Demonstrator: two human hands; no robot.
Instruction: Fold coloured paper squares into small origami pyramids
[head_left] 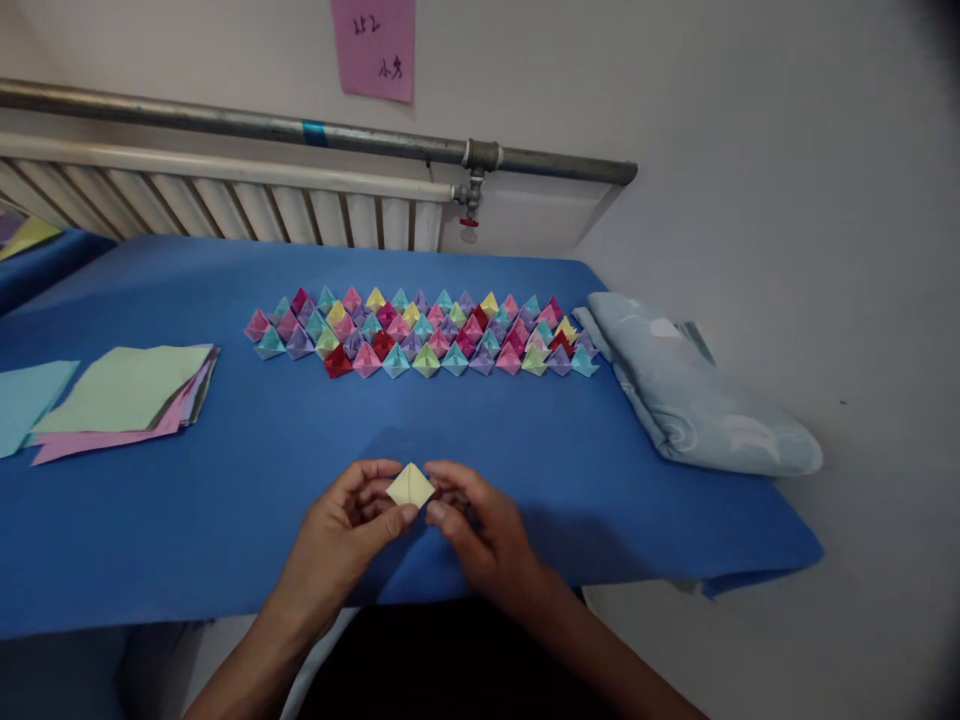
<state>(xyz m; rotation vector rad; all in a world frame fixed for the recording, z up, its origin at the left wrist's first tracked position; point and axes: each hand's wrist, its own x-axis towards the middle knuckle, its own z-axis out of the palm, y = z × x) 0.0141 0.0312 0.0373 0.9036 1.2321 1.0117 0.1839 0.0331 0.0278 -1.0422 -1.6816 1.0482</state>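
Observation:
A small pale yellow folded paper diamond (pixel 410 486), with a crease down its middle, is held above the near part of the blue-covered table. My left hand (pixel 341 525) pinches its lower left side, the thumb lying on the front and the fingers curled behind. At the right corner, my right hand (pixel 484 530) closes its bent fingers and thumb around the paper's edge; the exact contact of those fingertips is partly hidden. Beyond both hands stand rows of folded paper boats (pixel 426 360) in pink, purple, turquoise, yellow, green and red, packed close together.
Loose coloured paper sheets (pixel 127 390) lie at the left, beside a turquoise sheet (pixel 30 400). A folded light blue cloth (pixel 697 400) rests at the right by the wall. Behind the blue table cover (pixel 247 520) are a radiator (pixel 262 210) and a metal pipe (pixel 390 145).

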